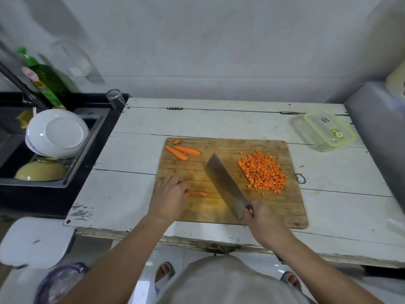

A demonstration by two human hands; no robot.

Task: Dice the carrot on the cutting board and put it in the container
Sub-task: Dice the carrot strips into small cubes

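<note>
White plank counter [135, 150], paint worn at its near edge. Sink [13, 154] off at 9 o'clock from the cutting board [274, 207], holding a tilted white plate [58, 133] above a yellow bowl [41, 171]; green bottle [49, 82] behind them, clear glass [115, 98] at the sink's far corner. Container [324, 130], clear with a green-rimmed lid, sits at 2 o'clock from the board, well apart from it, lid on.

Cleaver [225, 186] lies slantwise across mid-board, between the left-hand work and the diced pile [262, 172]. Right hand [263, 222] curls round the cleaver handle at 5 o'clock. Left hand [169, 195], fingers bent, pins a thin carrot strip [198, 193] at 8 o'clock; strip pokes out toward the blade.

Dice: small orange cubes, fairly even, heaped at 2 o'clock on the board, a few strays around. Two long tapered carrot pieces [183, 152] uncut at 11 o'clock, a small end piece [176, 141] just beyond
</note>
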